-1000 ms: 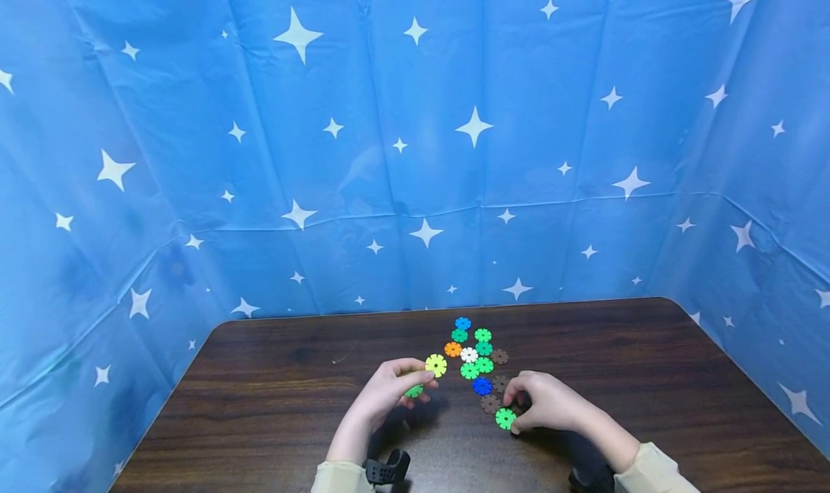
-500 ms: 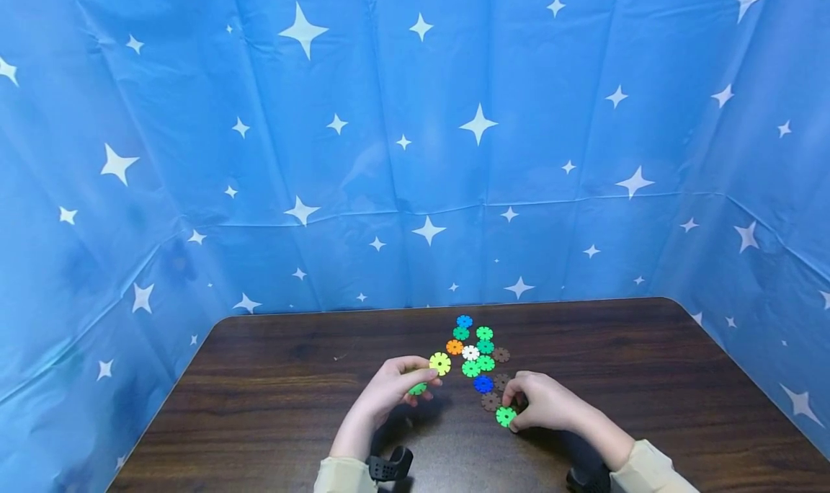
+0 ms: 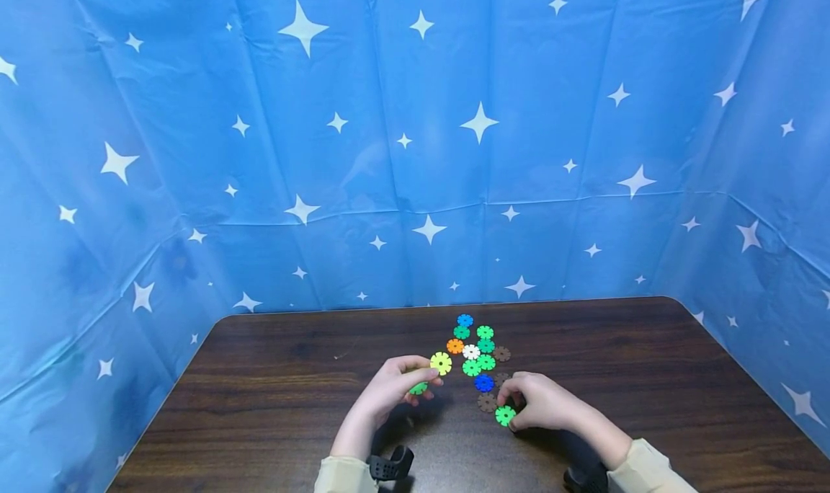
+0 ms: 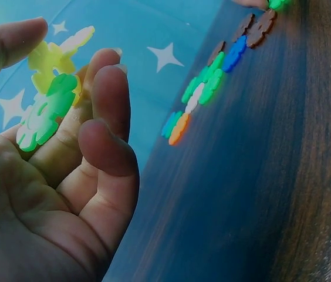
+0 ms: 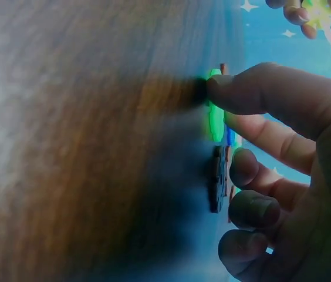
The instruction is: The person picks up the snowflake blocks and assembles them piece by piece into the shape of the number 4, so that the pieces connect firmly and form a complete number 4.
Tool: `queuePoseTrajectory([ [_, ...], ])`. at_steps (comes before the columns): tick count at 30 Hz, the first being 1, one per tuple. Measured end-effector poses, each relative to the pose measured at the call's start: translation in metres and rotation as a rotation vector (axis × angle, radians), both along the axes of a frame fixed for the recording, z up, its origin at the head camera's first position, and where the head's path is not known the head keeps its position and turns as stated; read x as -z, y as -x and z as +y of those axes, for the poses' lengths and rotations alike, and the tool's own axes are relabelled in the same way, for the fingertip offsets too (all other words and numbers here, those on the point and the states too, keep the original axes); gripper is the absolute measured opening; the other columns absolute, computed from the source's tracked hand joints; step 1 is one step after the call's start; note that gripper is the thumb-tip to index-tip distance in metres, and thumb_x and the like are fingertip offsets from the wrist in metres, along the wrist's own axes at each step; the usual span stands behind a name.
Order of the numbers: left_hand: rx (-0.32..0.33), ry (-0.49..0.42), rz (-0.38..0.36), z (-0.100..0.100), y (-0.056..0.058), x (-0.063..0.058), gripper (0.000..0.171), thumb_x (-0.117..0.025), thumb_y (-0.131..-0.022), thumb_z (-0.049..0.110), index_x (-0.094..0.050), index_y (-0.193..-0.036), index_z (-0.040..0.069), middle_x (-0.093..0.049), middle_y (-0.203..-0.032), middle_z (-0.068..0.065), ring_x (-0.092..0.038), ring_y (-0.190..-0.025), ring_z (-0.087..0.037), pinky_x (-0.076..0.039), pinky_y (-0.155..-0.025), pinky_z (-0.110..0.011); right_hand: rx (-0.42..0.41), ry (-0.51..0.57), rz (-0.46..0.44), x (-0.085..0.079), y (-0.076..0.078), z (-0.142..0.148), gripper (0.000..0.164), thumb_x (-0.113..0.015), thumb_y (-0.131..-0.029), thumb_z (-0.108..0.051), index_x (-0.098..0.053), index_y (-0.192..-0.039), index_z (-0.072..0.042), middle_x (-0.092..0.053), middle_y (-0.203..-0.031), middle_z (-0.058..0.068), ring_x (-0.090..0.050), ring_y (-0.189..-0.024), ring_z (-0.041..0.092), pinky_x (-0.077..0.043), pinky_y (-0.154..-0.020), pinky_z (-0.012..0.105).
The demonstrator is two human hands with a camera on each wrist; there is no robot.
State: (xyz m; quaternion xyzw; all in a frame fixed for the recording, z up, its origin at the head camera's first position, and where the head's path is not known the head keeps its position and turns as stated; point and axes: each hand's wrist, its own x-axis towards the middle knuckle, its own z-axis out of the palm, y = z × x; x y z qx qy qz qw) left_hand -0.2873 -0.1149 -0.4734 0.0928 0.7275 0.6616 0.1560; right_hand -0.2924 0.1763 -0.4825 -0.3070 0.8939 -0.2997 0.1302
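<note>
My left hand (image 3: pixel 392 388) is raised over the table, pinching a yellow notched snowflake disc (image 3: pixel 441 364) between thumb and fingers. A green disc (image 4: pixel 48 114) is joined to the yellow one and lies in front of the palm. Close over the tabletop, my right hand (image 3: pixel 541 401) pinches a bright green disc (image 3: pixel 505 416) at its edge. A brown disc (image 3: pixel 486 403) lies just beyond it, and a blue disc (image 3: pixel 484 383) a little farther away. In the right wrist view a dark disc (image 5: pixel 218 179) sits under the curled fingers.
More discs lie flat on the dark wooden table (image 3: pixel 272 399): a white one (image 3: pixel 470 352), an orange one (image 3: pixel 455 346), several greens and a brown one (image 3: pixel 501 354). A blue star-printed curtain (image 3: pixel 415 154) stands behind the table.
My right hand has shifted very slightly left with its green disc, and the nearest brown disc has slid a little left. The left hand keeps its hold, nearly still.
</note>
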Motion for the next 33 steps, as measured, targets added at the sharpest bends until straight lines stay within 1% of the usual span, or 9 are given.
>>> queuePoseTrajectory([
  [6,0.000,0.001,-0.001,0.000,0.001,-0.001,0.036,-0.067,-0.091,0.031,-0.066,-0.111,0.001,-0.070,-0.097,-0.017,-0.065,-0.072,-0.017,-0.046,-0.056,-0.025,-0.006,-0.021,-0.011,-0.001,0.002,-0.003,0.027,-0.075,-0.066,-0.004,-0.062,-0.087,-0.016,-0.050,-0.081,-0.001,-0.043,-0.069,0.012,-0.036,-0.059,0.029],
  [10,-0.001,0.006,0.007,0.001,0.001,-0.001,0.034,-0.066,-0.092,0.030,-0.067,-0.110,0.001,-0.071,-0.094,-0.012,-0.065,-0.072,-0.017,-0.046,-0.056,-0.025,-0.017,-0.031,0.012,-0.002,0.002,-0.003,0.029,-0.074,-0.063,-0.004,-0.059,-0.085,-0.016,-0.049,-0.081,-0.002,-0.041,-0.070,0.011,-0.035,-0.060,0.029],
  [13,0.001,0.010,0.020,0.001,0.002,-0.002,0.032,-0.065,-0.092,0.030,-0.067,-0.109,0.002,-0.071,-0.092,-0.010,-0.065,-0.071,-0.017,-0.046,-0.056,-0.026,-0.019,-0.015,0.003,-0.004,0.002,-0.002,0.030,-0.075,-0.063,-0.003,-0.056,-0.084,-0.015,-0.050,-0.081,-0.002,-0.042,-0.071,0.011,-0.036,-0.060,0.029],
  [17,0.006,0.008,0.031,0.001,0.002,-0.003,0.029,-0.064,-0.093,0.027,-0.067,-0.107,0.002,-0.071,-0.094,-0.013,-0.064,-0.071,-0.017,-0.043,-0.056,-0.025,-0.021,0.046,-0.066,-0.007,0.001,0.000,0.027,-0.073,-0.068,0.002,-0.055,-0.084,-0.010,-0.051,-0.076,-0.002,-0.042,-0.065,0.010,-0.035,-0.057,0.028],
  [20,0.009,0.006,0.037,0.001,0.002,-0.003,0.028,-0.063,-0.093,0.026,-0.066,-0.107,0.001,-0.070,-0.097,-0.017,-0.061,-0.071,-0.016,-0.041,-0.055,-0.025,-0.024,0.079,-0.098,-0.009,0.003,0.002,0.023,-0.070,-0.072,0.006,-0.055,-0.083,-0.009,-0.050,-0.071,-0.003,-0.043,-0.061,0.009,-0.035,-0.054,0.026],
  [25,0.000,0.009,0.032,0.000,0.002,-0.003,0.030,-0.060,-0.094,0.025,-0.064,-0.109,0.000,-0.071,-0.097,-0.015,-0.057,-0.072,-0.015,-0.041,-0.057,-0.026,-0.008,0.122,-0.112,-0.017,0.009,0.001,0.019,-0.065,-0.076,0.007,-0.059,-0.084,-0.009,-0.055,-0.071,-0.002,-0.051,-0.055,0.010,-0.043,-0.048,0.027],
  [29,-0.030,0.028,0.019,0.001,0.002,-0.002,0.032,-0.058,-0.095,0.025,-0.064,-0.113,0.000,-0.071,-0.101,-0.014,-0.060,-0.079,-0.019,-0.048,-0.065,-0.033,0.027,0.188,-0.102,-0.025,0.018,-0.004,0.014,-0.064,-0.082,0.004,-0.062,-0.089,-0.008,-0.058,-0.074,0.002,-0.055,-0.054,0.016,-0.049,-0.047,0.033],
  [31,-0.049,0.042,0.023,0.002,0.002,-0.001,0.033,-0.058,-0.094,0.025,-0.064,-0.113,-0.001,-0.070,-0.104,-0.016,-0.063,-0.084,-0.023,-0.051,-0.071,-0.038,0.043,0.244,-0.093,-0.028,0.023,-0.008,0.011,-0.064,-0.085,0.002,-0.063,-0.093,-0.005,-0.059,-0.076,0.004,-0.056,-0.055,0.018,-0.051,-0.050,0.038],
  [33,-0.061,0.055,0.031,0.002,0.001,-0.001,0.032,-0.058,-0.094,0.024,-0.064,-0.112,-0.002,-0.068,-0.106,-0.017,-0.064,-0.088,-0.027,-0.051,-0.075,-0.040,0.063,0.321,-0.095,-0.029,0.029,-0.013,0.010,-0.065,-0.086,0.000,-0.064,-0.096,-0.003,-0.061,-0.078,0.006,-0.058,-0.058,0.021,-0.053,-0.054,0.041],
])
